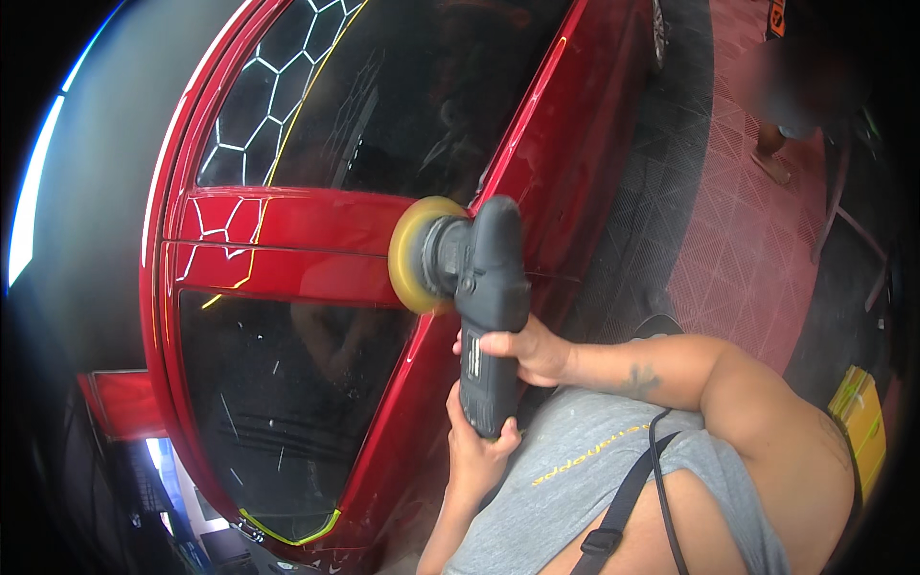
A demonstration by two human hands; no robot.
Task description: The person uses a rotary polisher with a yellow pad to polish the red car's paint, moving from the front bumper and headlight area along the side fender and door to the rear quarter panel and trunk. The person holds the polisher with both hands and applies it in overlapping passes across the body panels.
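A black car polisher with a round yellow pad is held in both my hands. The pad's face is turned to the red car, at the door panel between two dark windows. Whether it touches the paint I cannot tell. My right hand is closed round the middle of the body, thumb across the front. Lower down, my left hand grips the end of the handle, its fingers and thumb on either side. The car's glossy side fills the left and middle of the view.
White hexagon light reflections cross the car's window and panel. A black cord and a strap run over my grey shirt. Right of the car lies grey and red tiled floor, with another person standing there. A yellow box is behind me.
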